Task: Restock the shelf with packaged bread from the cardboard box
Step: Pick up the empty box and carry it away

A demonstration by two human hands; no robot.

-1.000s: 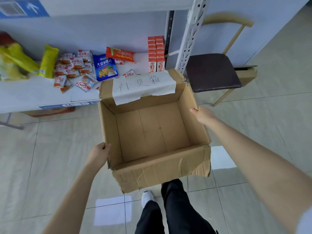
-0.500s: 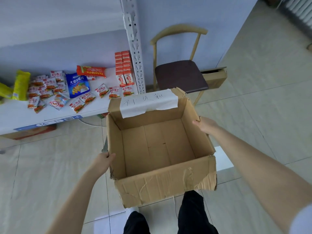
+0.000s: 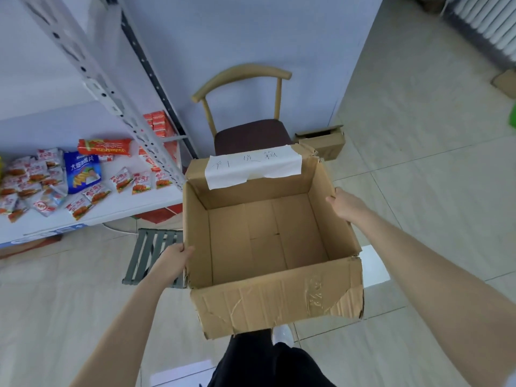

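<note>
Our left hand (image 3: 173,260) gripping the box (image 3: 279,300) by its left wall, our right hand (image 3: 347,205) gripping its right wall

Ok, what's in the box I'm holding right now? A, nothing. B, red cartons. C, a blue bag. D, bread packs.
A: the box shows only its bare cardboard floor, while the left hand and right hand grip its side walls.
</note>
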